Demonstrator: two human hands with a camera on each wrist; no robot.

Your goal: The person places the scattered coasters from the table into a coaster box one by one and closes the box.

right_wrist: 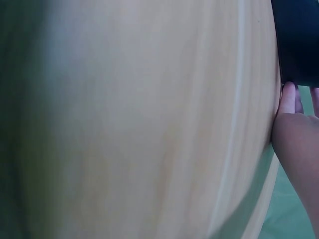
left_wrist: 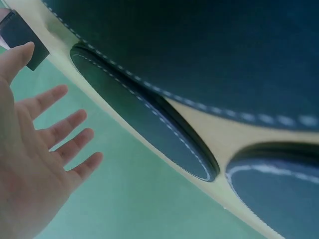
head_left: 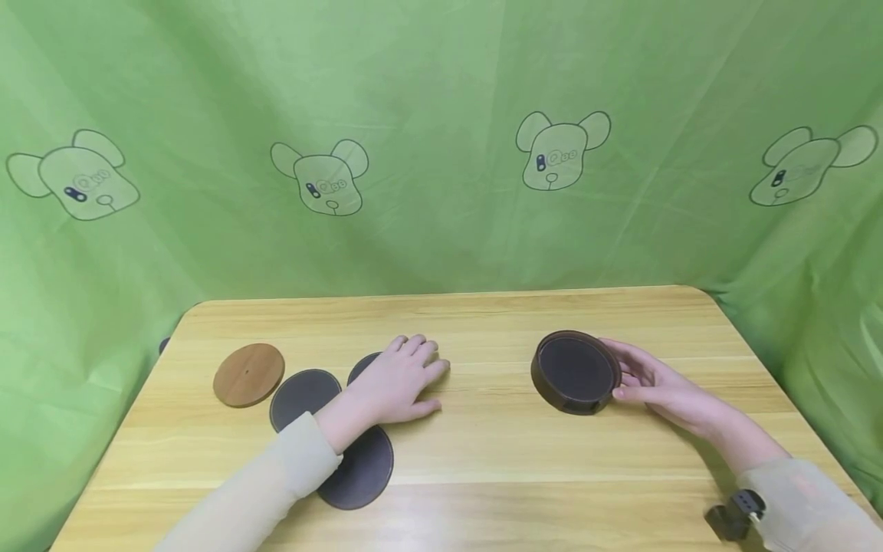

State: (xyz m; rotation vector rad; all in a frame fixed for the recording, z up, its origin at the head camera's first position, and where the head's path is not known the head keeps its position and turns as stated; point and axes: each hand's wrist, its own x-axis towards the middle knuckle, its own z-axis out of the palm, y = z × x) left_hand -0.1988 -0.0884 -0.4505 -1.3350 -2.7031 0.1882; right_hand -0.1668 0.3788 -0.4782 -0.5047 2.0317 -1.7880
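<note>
Dark leather covers the round holder [head_left: 576,372], which stands on the worktop [head_left: 483,452] well to the right of the wooden disc [head_left: 249,373]. Your right hand [head_left: 662,387] cups the holder's far side, thumb and fingers curled against its wall; the grip looks light, so a quick lift could let it tip or slide out, as I judge it. Your left hand [head_left: 396,381] lies flat and relaxed, fingers straight, resting over one of three dark coasters [head_left: 303,396] just right of the wooden disc. Pressing and dragging there could push a coaster [head_left: 360,465] towards the near edge. Your sleeve [head_left: 276,483] overlaps it too.
</note>
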